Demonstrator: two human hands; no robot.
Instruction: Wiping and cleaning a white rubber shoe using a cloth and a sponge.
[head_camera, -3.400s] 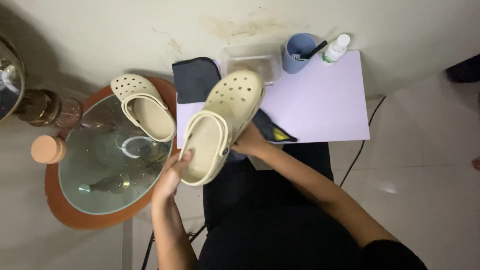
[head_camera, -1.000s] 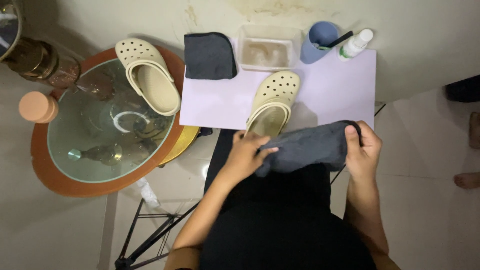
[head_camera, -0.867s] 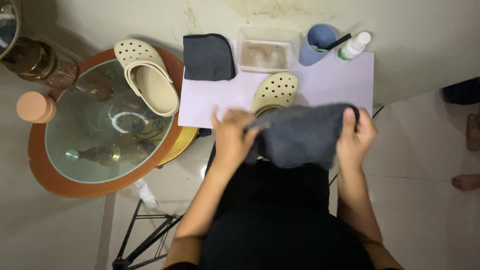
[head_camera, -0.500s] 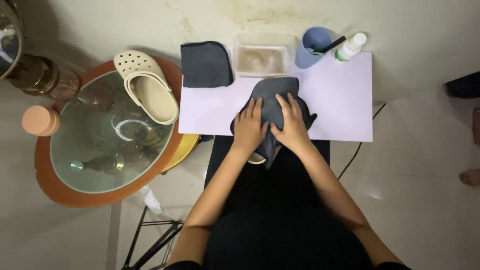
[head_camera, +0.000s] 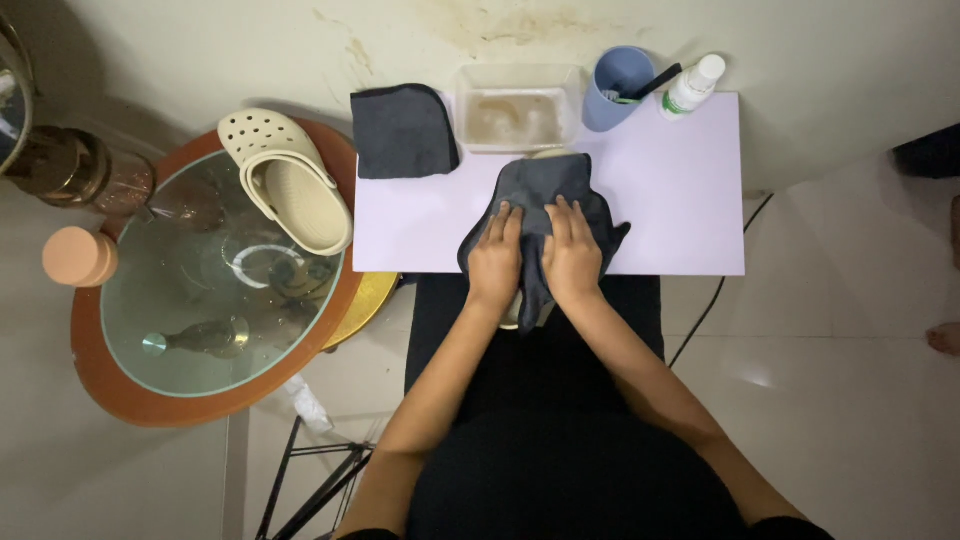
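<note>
cloth (head_camera: 545, 200) moved up table | left hand (head_camera: 494, 262), right hand (head_camera: 571, 258) pressing

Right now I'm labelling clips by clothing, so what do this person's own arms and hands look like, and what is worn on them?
Both forearms are bare up to the elbows, with no sleeves in view. The left hand and right hand wear no gloves; I can make out no rings, watch or bracelets. The person wears dark, black clothing over the lap and body.
</note>
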